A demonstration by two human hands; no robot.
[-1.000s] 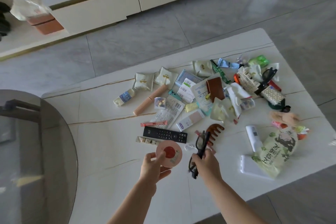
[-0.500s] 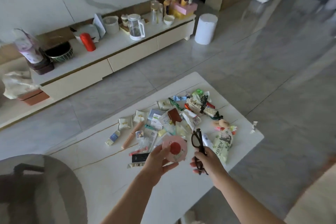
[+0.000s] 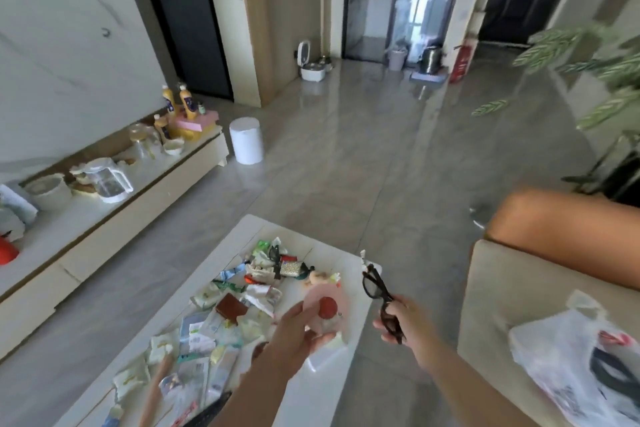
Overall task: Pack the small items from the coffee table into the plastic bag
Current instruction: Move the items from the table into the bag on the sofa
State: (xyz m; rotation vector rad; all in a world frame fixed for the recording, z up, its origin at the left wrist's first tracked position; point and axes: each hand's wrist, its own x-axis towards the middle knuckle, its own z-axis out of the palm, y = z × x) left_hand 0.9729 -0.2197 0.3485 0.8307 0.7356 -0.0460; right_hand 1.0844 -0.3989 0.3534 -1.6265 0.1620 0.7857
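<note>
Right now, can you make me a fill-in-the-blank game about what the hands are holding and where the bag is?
1. The right hand holds a pair of black ____.
2. The left hand holds a round pink disc with a ____ circle in its middle.
3. The white plastic bag lies on the beige ____, to the person's right.
4. The other small items lie piled on the white coffee ____.

Missing words: glasses; red; sofa; table

I see open floor (image 3: 391,184) between the counter (image 3: 349,267) and the sofa (image 3: 502,281), a free lane to the plastic bag (image 3: 568,354). Clutter (image 3: 242,308) crowds the counter's left and middle; its right edge lies bare. The orange cushion (image 3: 568,236) bounds the sofa seat behind the bag.
</note>
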